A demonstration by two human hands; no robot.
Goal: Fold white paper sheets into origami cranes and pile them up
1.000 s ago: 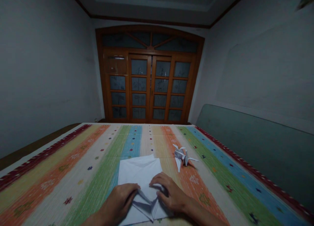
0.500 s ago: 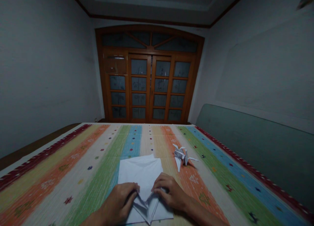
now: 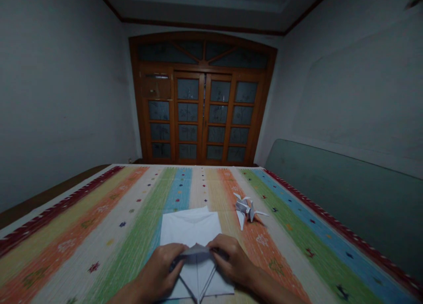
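Fingers of the L hand [image 3: 161, 265] and R hand [image 3: 233, 256] are closed narrow, thumb vs. index, w/ a white folded piece [image 3: 202, 265] pinched btwn them by its two upper sides. Fingertips are set approx. level w/ each other, L at one end of a shaded raised flap [image 3: 195, 250], R at the other; neither hand can be called nearer. Folded piece is found directly btwn the hands, its body on the person's side of the fingertips. Its long axis is marked by a ctr crease, run approx. straight fwd-to-back, i.e. crosswise to the line joining the two grips, w/ the narrow tip aimed at the person. On that right angle the handling is judged to hinge: flap & crease would need to be kept square. How far the fingertips are tucked under can't be told. White paper sheets [image 3: 190, 227] are seen underneath, laid on the striped tablecloth [image 3: 115, 251]; paper cranes [image 3: 242, 205] are set apart, beyond the R hand & slightly to its right.
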